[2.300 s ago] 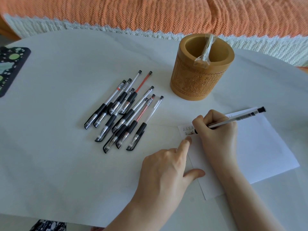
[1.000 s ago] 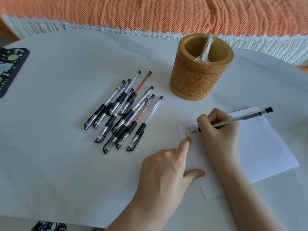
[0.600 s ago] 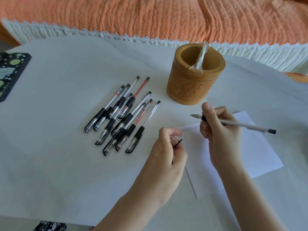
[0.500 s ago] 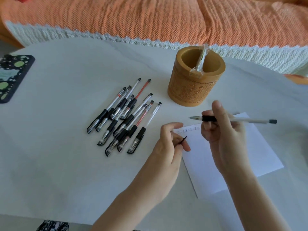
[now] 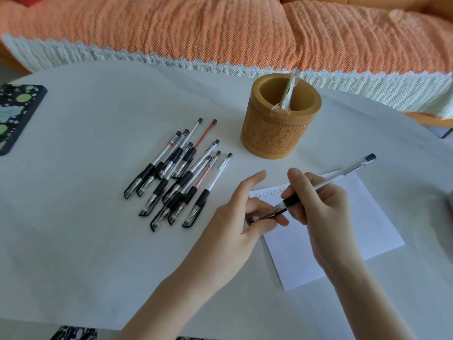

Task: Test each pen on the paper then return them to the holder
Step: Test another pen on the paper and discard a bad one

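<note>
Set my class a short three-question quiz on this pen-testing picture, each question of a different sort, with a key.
1. True or false: the holder stands upright beyond the paper.
2. Fill the gap: the pile of pens lies to the ___ of the paper.
3. The right hand holds a pen; what does the left hand pinch? A a cap; B the paper; C the holder.
Key: 1 true; 2 left; 3 A.

The writing (image 5: pixel 267 193) on the paper (image 5: pixel 362 217) is too small to read.
</note>
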A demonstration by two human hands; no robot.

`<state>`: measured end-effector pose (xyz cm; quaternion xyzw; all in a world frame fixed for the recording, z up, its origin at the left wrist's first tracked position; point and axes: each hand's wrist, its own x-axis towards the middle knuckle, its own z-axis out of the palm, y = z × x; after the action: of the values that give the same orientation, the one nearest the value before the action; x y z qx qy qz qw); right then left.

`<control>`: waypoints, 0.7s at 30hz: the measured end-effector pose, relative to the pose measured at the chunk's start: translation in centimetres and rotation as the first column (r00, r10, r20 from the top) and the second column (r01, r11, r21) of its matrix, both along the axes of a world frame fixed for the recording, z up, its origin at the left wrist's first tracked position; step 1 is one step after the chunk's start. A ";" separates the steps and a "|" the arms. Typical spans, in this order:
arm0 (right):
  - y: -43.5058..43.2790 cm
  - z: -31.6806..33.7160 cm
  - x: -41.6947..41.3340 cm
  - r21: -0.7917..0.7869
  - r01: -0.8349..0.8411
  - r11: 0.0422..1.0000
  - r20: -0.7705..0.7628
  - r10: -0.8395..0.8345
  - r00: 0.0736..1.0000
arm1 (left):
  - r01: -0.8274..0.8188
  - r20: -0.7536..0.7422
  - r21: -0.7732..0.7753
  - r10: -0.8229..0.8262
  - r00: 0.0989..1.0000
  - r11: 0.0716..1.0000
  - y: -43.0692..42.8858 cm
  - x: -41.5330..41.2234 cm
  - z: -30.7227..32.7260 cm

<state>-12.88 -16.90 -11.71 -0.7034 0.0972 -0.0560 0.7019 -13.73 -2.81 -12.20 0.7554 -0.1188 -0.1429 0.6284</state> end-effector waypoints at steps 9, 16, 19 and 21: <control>-1.5 -0.6 -0.1 0.015 -0.185 0.983 -0.056 0.186 0.981 | -0.124 0.002 0.100 0.125 0.992 0.987 0.6 0.1 0.0; -1.6 -0.3 -0.1 0.053 -0.220 0.974 -0.015 0.221 0.975 | -0.175 0.137 0.186 0.151 0.979 0.967 0.4 -0.2 0.2; -1.5 -0.2 -0.2 0.058 -0.227 0.972 -0.034 0.229 0.973 | -0.178 0.156 0.206 0.147 0.977 0.962 0.3 -0.2 0.3; -1.4 -0.3 -0.3 0.066 -0.214 0.975 -0.062 0.218 0.974 | -0.159 0.160 0.236 0.123 0.980 0.959 0.2 -0.2 0.2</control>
<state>-13.18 -18.29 -12.01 -0.6903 0.0460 0.0477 0.7204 -13.92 -2.60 -11.98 0.8427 -0.0907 -0.0568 0.5276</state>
